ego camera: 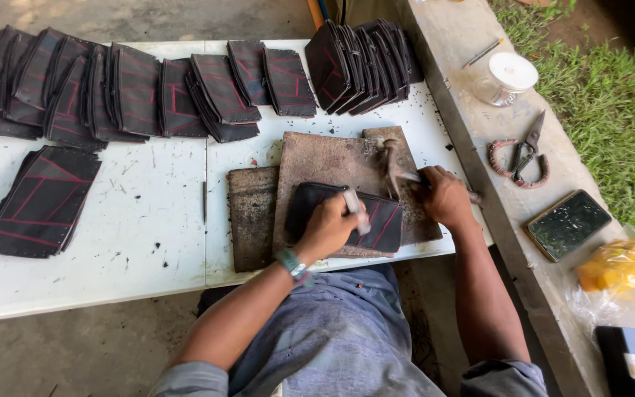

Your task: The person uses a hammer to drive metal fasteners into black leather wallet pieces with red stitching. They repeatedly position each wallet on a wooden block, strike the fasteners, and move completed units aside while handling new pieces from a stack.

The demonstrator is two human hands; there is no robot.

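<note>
A black leather piece with red stitched lines [385,220] lies on a brown wooden board [325,158] on the white table [134,242]. My left hand [328,228] presses on that piece and grips a small light metal punch tool [356,208] standing on it. My right hand [444,197] is closed around the handle of a hammer [391,163], whose head rests over the board's right part. A green band sits on my left wrist.
Many black pieces with red stitching are fanned along the table's back [134,88], with one stack [42,200] at the left. On the concrete ledge to the right lie scissors [527,151], a white-lidded jar [505,77], a dark flat case [569,224] and a yellow bag [621,268].
</note>
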